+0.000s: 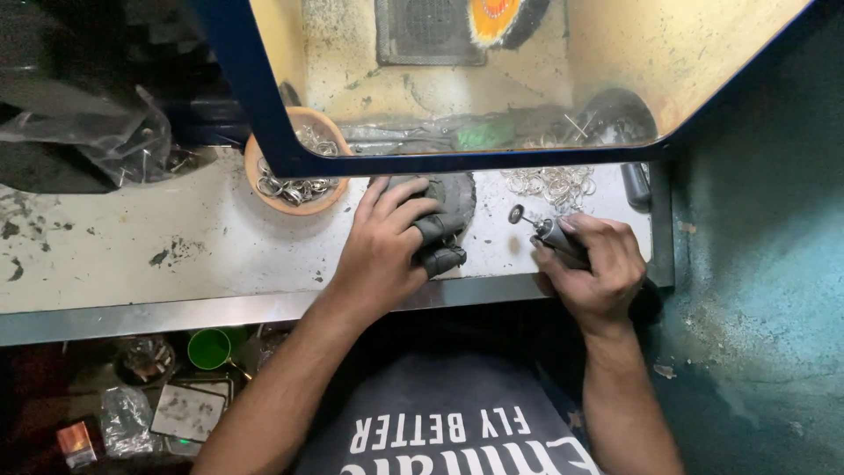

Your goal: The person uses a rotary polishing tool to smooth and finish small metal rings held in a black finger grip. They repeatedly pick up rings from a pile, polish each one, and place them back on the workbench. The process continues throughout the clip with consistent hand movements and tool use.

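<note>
My left hand (387,246) rests on a dark round pad (457,189) on the white worktop, with grey sleeves over two fingertips; whether it pinches anything small is hidden. My right hand (591,268) grips a rotary handpiece (552,236) whose small disc tip (517,214) points left toward the pad. The tip is a short way from my left fingers, not touching them.
A round tan bowl (264,189) of silver rings stands left of the pad. A loose pile of silver rings (552,185) lies behind the tool. A blue-framed clear shield (457,161) hangs over the bench. A green cup (209,349) and small bags sit below the bench edge.
</note>
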